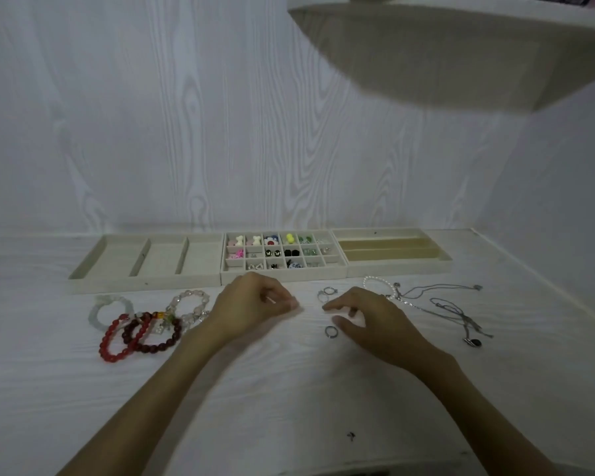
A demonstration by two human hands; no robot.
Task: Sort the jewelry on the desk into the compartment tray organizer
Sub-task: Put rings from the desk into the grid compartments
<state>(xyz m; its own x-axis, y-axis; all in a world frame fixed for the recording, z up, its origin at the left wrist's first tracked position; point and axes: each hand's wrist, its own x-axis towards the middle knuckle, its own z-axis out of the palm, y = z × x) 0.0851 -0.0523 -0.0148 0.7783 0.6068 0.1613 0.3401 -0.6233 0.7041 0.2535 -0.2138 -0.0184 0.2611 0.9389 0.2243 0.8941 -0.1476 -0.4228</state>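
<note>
From the head camera, three beige trays stood in a row at the back of the white tabletop (289, 389), against the wood-grain wall. The left tray (145, 280) had three wide compartments, all bare. The middle tray (282, 274) was a grid of small cells holding earrings and studs: white bone shapes, a red-and-blue flower, a yellow piece, green beads, black pieces and pink ones. The right tray (399, 266) had long slots, and nothing could be made out in them.

In front of the trays lay the loose jewelry. On the left were a pale green bangle (98, 314), a clear pink bead bracelet (189, 304), a bright red bead bracelet (117, 341) and a dark red bead bracelet (162, 338), overlapping one another. Two rings (325, 293) lay near the middle tray, and another ring (331, 331) lay just beside the right hand (368, 321). A pearl bracelet (378, 281) and tangled silver necklaces (454, 310) lay to the right.

The left hand (255, 307) hovered with fingers curled, fingertips pinched together; whether it held anything could not be told. The right hand's fingers were loosely bent over the tabletop, holding nothing visible.

A shelf (461, 56) jutted overhead.
</note>
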